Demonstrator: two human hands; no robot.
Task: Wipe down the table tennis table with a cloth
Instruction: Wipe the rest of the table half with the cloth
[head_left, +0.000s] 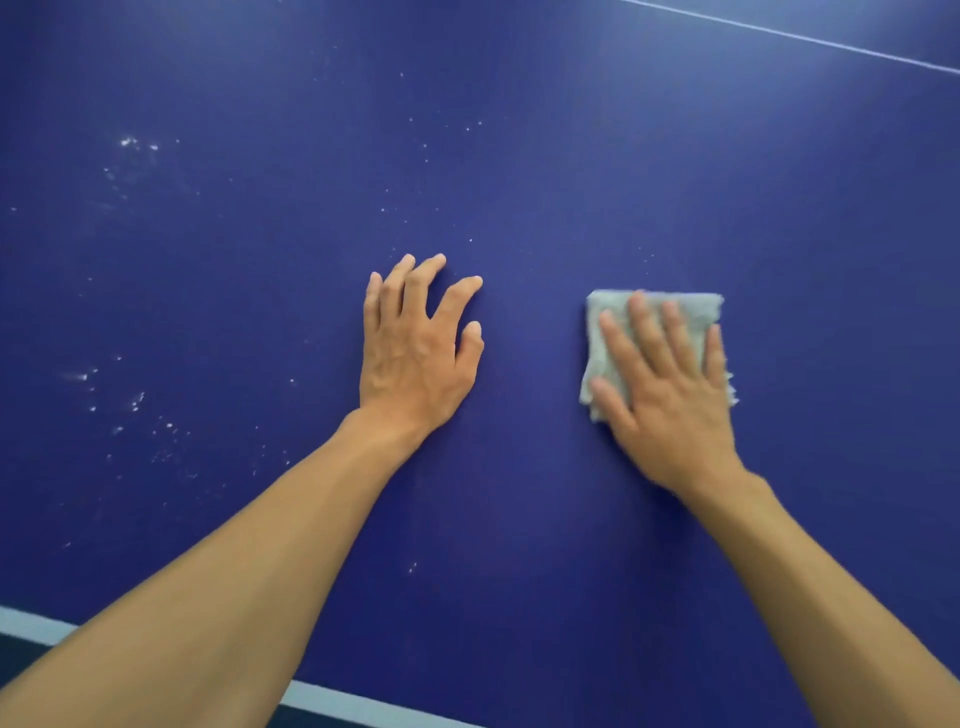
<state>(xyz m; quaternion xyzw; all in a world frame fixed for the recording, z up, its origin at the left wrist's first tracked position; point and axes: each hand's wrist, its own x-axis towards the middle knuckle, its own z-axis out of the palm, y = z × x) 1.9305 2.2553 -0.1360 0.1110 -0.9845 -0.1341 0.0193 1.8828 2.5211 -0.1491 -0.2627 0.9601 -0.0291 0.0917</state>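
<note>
The dark blue table tennis table (519, 156) fills the head view. A folded grey cloth (698, 309) lies flat on it right of centre. My right hand (667, 395) presses down on the cloth with straight, spread fingers and covers most of it. My left hand (418, 348) rests on the bare table surface a little to the left, fingers spread and slightly bent, holding nothing. White specks and smears (130, 150) dot the left part of the table.
A white edge line (363, 704) runs along the near edge of the table at the bottom. A thin white line (831, 44) crosses the far right corner. More white specks (135, 402) sit at the lower left.
</note>
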